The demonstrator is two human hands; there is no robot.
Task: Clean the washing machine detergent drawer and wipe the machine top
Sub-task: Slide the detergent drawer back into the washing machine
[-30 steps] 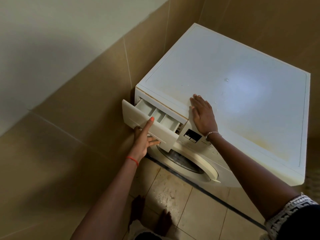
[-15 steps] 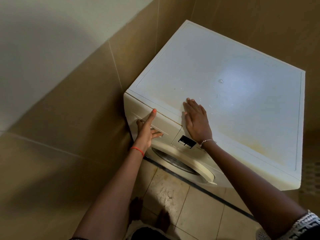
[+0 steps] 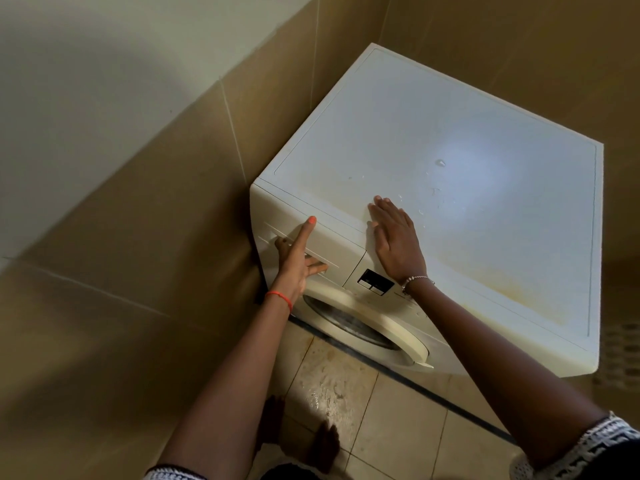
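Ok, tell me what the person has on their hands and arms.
The left hand has an orange-painted thumbnail and a thin red string band at the wrist. The right hand has a slim silver beaded bracelet at its wrist. Both forearms are bare. At the bottom edge, the right sleeve and left sleeve show black-and-white patterned trim.

Left hand (image 3: 294, 261) on the drawer (image 3: 334, 242), which sits flush in the washing machine (image 3: 460, 362) front, my thumb straight up its face and fingers tucked into the handle recess, while my right hand (image 3: 394, 237) lies flat on the machine top (image 3: 398, 126) by the front edge, near water drops (image 3: 440, 163) and a yellowish stain (image 3: 519, 289).
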